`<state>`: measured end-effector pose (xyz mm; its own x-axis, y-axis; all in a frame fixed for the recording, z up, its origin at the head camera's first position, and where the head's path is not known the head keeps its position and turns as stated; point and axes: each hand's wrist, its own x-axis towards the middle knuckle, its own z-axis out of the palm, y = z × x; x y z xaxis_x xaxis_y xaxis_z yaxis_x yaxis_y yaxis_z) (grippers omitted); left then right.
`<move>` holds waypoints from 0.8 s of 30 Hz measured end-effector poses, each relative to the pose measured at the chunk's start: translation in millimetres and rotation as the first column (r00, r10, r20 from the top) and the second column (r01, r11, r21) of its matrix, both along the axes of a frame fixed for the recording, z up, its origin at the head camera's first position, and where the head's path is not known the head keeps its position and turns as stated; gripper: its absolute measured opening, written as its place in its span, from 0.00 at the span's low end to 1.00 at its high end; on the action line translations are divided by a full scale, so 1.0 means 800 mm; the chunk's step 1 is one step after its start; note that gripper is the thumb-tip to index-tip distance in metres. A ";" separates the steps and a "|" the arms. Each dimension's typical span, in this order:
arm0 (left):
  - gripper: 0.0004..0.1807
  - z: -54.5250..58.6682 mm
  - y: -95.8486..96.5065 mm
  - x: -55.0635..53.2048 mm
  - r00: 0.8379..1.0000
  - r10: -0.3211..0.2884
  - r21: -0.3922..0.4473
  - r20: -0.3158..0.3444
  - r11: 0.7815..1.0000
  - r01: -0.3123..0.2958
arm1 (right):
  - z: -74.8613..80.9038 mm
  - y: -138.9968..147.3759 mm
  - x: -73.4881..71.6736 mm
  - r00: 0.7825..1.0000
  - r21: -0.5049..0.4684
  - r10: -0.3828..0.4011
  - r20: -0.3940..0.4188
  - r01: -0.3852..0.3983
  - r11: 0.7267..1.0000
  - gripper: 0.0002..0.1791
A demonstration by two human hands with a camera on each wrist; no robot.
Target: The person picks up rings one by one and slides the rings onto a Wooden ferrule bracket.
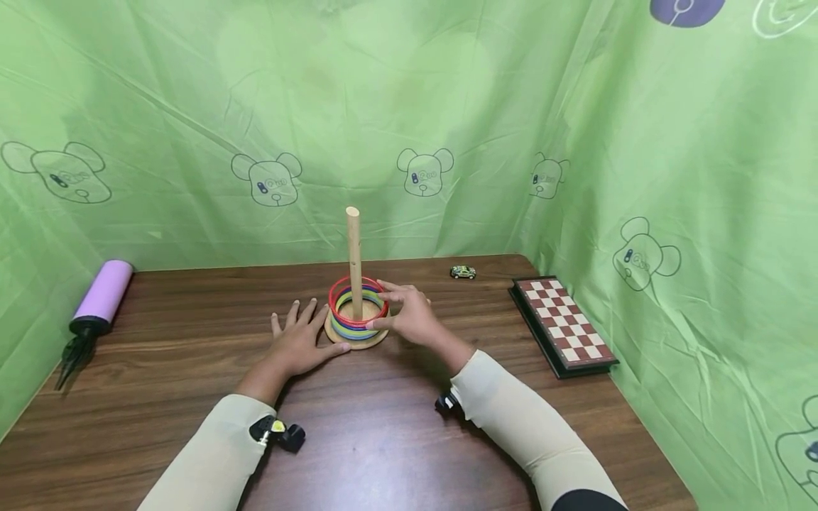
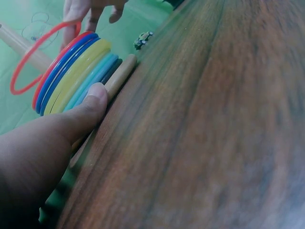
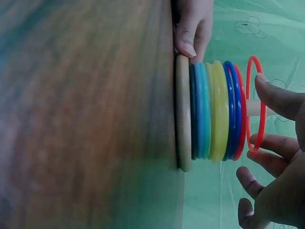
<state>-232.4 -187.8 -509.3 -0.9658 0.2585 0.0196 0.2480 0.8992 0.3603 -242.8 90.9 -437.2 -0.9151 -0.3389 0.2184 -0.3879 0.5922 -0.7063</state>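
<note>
A wooden peg (image 1: 354, 241) stands upright on a round wooden base (image 3: 183, 114). Stacked around it are several coloured rings, among them yellow rings (image 3: 218, 112), blue rings (image 3: 230, 124) and light blue rings (image 3: 199, 112), with a red ring (image 3: 241, 129) uppermost in the pile. My right hand (image 1: 412, 316) pinches another red ring (image 3: 263, 126) between thumb and fingers. That ring encircles the peg, tilted and slightly above the stack. On the left, my left hand (image 1: 297, 348) rests on the table with fingers spread, its thumb touching the base's edge.
A toy car (image 1: 463, 272) sits near the table's back edge. On the right lies a checkered game board (image 1: 565, 319) in a dark frame. A purple hand pump (image 1: 102, 294) lies at the left edge. Green cloth (image 1: 383, 85) hangs behind the brown table (image 1: 358, 440).
</note>
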 end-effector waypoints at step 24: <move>0.66 -0.001 -0.001 0.001 1.000 -0.005 -0.008 -0.015 1.000 0.004 | -0.008 0.004 -0.003 0.998 -0.034 -0.003 0.056 0.005 0.999 0.37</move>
